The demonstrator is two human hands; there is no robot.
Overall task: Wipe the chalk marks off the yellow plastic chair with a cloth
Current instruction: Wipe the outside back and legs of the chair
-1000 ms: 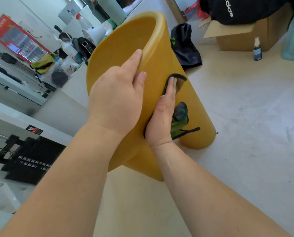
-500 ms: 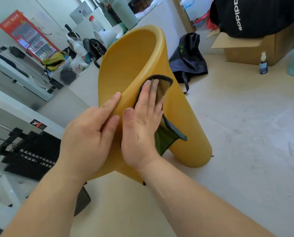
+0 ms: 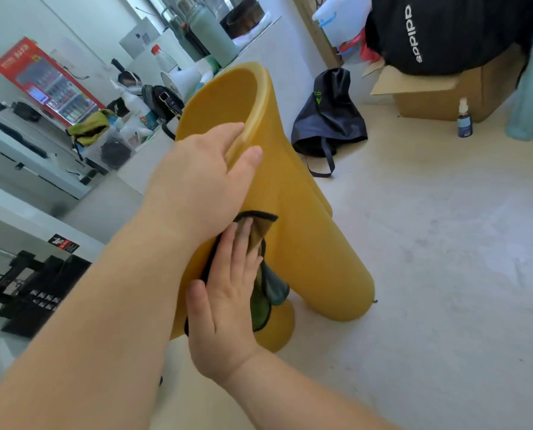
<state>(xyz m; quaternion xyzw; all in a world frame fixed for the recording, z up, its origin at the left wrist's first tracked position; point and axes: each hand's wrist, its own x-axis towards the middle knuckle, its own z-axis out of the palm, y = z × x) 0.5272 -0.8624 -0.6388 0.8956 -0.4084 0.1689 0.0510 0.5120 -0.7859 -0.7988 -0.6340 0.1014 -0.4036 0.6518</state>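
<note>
The cloth [image 3: 260, 305] lies flat against the outer side of the yellow chair [image 3: 305, 243], trapped under the right hand [image 3: 228, 293]. Its black-edged top corner shows past the fingertips, and a green fold hangs loose below the palm. The right hand does not clutch it: the fingers are straight and together, pressing the cloth onto the plastic, with the thumb spread out to the side. Higher up, the left hand [image 3: 203, 187] grasps the chair's curved top edge, thumb on the outside and fingers hooked over the rim. Its forearm crosses above the right wrist. The chair stands tilted, and two thick round legs meet the pale concrete floor [image 3: 445, 274]. Behind it a black bag [image 3: 330, 119] slumps on the floor, near a cardboard box [image 3: 438, 97] with a small spray bottle [image 3: 464, 119] beside it.
</note>
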